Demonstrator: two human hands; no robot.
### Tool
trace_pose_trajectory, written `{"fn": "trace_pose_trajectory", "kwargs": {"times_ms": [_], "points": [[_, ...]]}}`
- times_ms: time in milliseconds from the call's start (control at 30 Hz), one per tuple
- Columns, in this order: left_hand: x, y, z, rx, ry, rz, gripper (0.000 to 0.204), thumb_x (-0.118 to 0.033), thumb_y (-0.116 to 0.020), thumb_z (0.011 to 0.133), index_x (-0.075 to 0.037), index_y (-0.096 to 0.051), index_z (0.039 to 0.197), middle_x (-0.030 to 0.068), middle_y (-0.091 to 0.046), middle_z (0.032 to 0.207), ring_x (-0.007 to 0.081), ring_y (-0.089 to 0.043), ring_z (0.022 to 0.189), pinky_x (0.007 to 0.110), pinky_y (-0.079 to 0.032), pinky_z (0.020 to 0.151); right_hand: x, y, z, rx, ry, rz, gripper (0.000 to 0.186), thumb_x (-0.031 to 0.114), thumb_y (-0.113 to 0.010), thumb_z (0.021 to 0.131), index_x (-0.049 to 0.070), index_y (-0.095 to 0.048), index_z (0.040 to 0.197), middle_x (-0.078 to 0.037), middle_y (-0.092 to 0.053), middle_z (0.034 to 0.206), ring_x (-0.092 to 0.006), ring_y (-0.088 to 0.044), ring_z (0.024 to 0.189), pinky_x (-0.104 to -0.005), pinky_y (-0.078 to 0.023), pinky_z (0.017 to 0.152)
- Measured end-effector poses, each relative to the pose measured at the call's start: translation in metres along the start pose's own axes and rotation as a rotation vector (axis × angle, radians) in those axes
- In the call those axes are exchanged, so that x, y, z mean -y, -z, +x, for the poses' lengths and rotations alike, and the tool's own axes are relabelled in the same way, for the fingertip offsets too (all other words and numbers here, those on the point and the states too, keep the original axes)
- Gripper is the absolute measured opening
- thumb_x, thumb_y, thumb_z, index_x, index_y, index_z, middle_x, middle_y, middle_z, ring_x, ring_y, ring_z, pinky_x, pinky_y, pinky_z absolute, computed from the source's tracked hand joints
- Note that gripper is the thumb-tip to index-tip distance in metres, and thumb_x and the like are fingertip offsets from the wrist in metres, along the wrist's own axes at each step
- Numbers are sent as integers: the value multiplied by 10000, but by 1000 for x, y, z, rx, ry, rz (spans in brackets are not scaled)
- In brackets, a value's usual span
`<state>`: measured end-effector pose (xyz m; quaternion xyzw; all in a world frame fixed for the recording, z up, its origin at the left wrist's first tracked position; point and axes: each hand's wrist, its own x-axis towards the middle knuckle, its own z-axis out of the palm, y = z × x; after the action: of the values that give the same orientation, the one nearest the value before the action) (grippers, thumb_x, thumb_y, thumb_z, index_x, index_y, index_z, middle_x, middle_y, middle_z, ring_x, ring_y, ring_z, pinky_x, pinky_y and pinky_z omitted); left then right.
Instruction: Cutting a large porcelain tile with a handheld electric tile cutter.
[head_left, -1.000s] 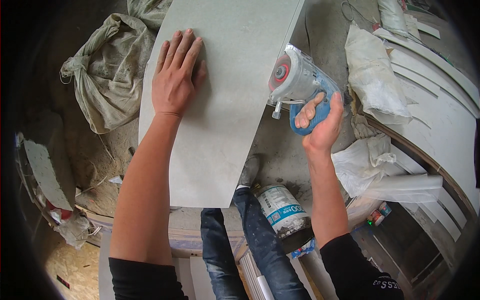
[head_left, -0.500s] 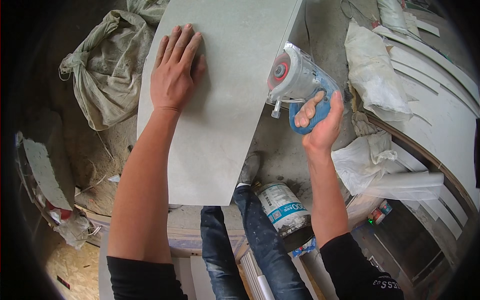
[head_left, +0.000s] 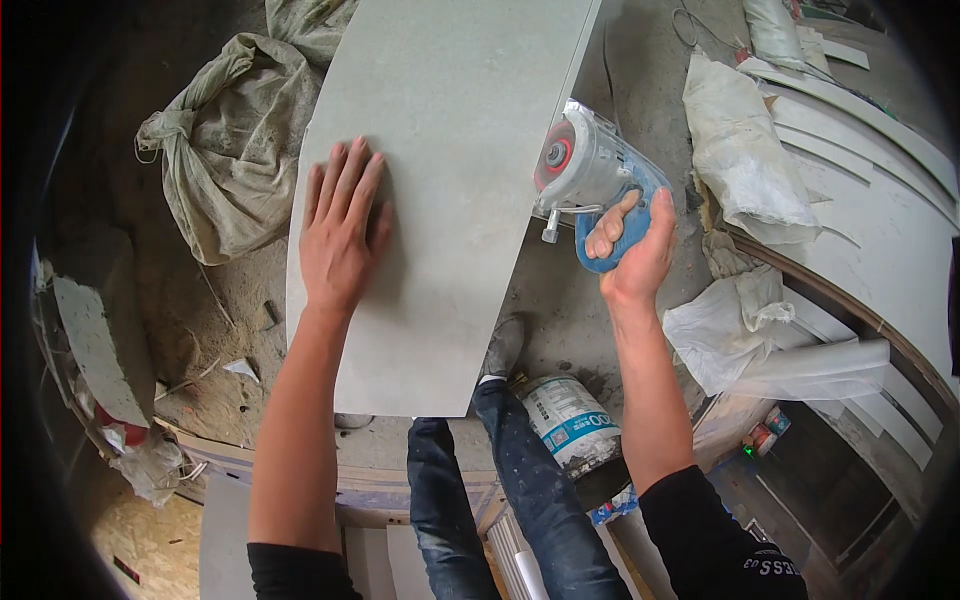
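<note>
We had slid our left hand (head_left: 340,235) slightly down the large grey tile (head_left: 440,190), fingers spread flat on its smooth matte face at frame centre. Our right hand (head_left: 630,245) kept its grip wrapped tight around the blue handle of the angle cutter (head_left: 590,170), red disc at the tile's right edge. A lumpy woven sack (head_left: 215,165) lay upper left.

dusty floor (head_left: 590,300), grey tile (head_left: 450,150), tied sack (head_left: 215,160)

The left hand (head_left: 340,235) lies flat on the large grey stone tile (head_left: 440,190); the blue-handled disc cutter (head_left: 590,180), in the right hand (head_left: 635,250), meets the tile's right edge. A tied sack (head_left: 215,160) lies left.
</note>
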<state>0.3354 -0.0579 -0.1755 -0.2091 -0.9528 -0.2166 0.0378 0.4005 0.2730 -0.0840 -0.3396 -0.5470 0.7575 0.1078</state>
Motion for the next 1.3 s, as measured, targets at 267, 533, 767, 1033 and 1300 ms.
{"fn": "trace_pose_trajectory", "kwargs": {"times_ms": [267,533,767,1033,1300], "points": [[4,16,-51,60,85,156,624,-353,-647,1119,-186,-511,1704,68,-404,1823,277,-313,1713,554,-143,1413,-4,2,-3,25,20,-4,497,518,-497,1167,80,-585,950,-65,-541,678,-185,-510,510,-355,-459,500],[5,13,-52,49,105,127,630,-417,-631,1125,-215,-511,1710,41,-401,1828,260,-299,1719,512,-153,1410,-4,2,-8,6,5,-8,491,518,-503,1162,82,-588,954,-62,-538,679,-185,-507,514,-352,-458,506],[4,11,-54,42,96,128,636,-432,-627,1128,-219,-505,1714,33,-394,1832,252,-295,1721,508,-158,1409,-4,3,-13,-12,-4,-7,498,529,-510,1158,79,-592,961,-61,-537,682,-182,-504,520,-354,-448,509],[3,5,-54,27,99,163,634,-415,-640,1126,-219,-503,1714,42,-391,1834,262,-295,1722,515,-173,1398,-8,3,-11,6,23,-17,485,504,-508,1165,77,-584,949,-60,-543,680,-173,-505,513,-355,-454,503],[6,9,-51,-6,85,163,640,-406,-652,1116,-215,-509,1709,47,-401,1830,273,-314,1714,530,-195,1382,-7,1,-11,10,4,7,466,479,-510,1166,80,-577,934,-59,-541,669,-173,-497,494,-354,-458,499]]}}
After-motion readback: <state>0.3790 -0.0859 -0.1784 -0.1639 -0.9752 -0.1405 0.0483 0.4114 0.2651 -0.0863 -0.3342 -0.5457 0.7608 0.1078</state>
